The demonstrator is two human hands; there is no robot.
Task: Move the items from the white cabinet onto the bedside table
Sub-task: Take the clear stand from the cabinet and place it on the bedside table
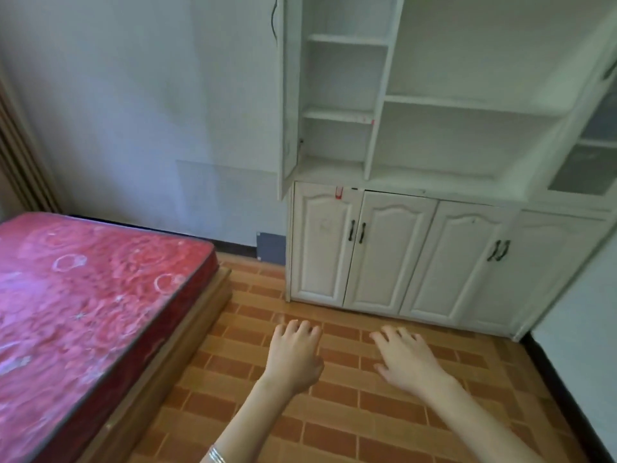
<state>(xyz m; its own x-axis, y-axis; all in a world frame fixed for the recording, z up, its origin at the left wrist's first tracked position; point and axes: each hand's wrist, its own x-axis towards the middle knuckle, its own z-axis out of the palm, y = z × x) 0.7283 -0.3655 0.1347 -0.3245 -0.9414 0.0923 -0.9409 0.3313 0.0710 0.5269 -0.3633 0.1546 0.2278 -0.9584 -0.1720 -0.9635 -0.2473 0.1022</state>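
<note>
The white cabinet [430,195] stands against the far wall at the right, with open shelves above and closed lower doors with dark handles. I see nothing on its open shelves. My left hand [293,355] and my right hand [405,359] hover palm-down over the floor in front of the cabinet, fingers relaxed, holding nothing. No bedside table is in view.
A bed with a red patterned mattress [83,312] on a wooden frame fills the left side. Brown brick-pattern floor [334,422] lies between bed and cabinet. An upper cabinet door [283,95] hangs open at the left; a glass-fronted door [591,155] is at the right.
</note>
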